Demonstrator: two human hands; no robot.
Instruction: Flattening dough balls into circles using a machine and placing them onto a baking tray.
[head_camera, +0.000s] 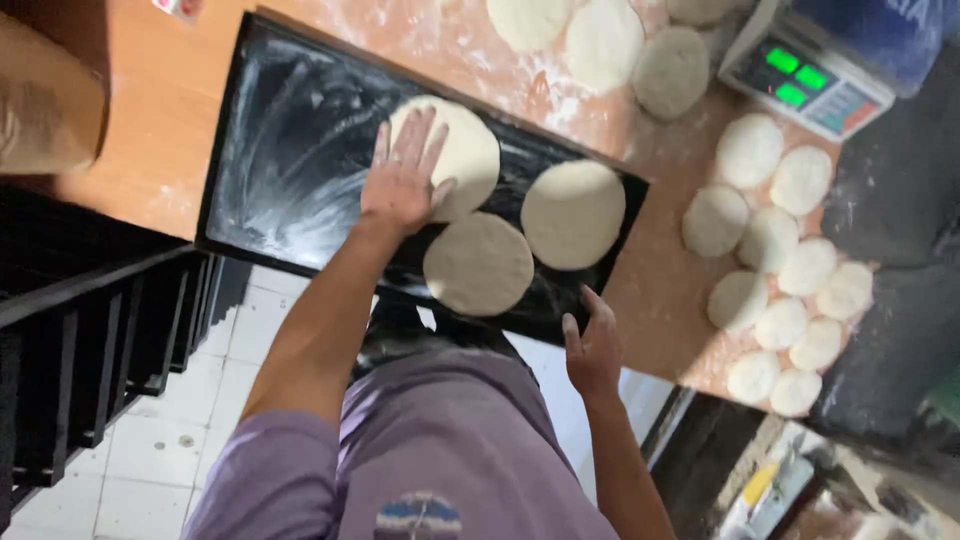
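Observation:
A black floured baking tray (290, 160) lies on an orange-brown table (160, 110). Three flat round dough discs sit at its right end. My left hand (400, 180) lies flat with spread fingers on the far-left disc (470, 145), pressing it. The second disc (478, 265) lies just below it and the third (573, 215) to the right. My right hand (595, 348) holds the tray's near edge by its right corner.
Several small dough rounds (775, 250) crowd the floured table right of the tray, with larger discs (600, 40) at the top. A digital scale (805, 80) stands at the upper right. A black rack (90, 330) and white tiled floor (180, 440) lie lower left.

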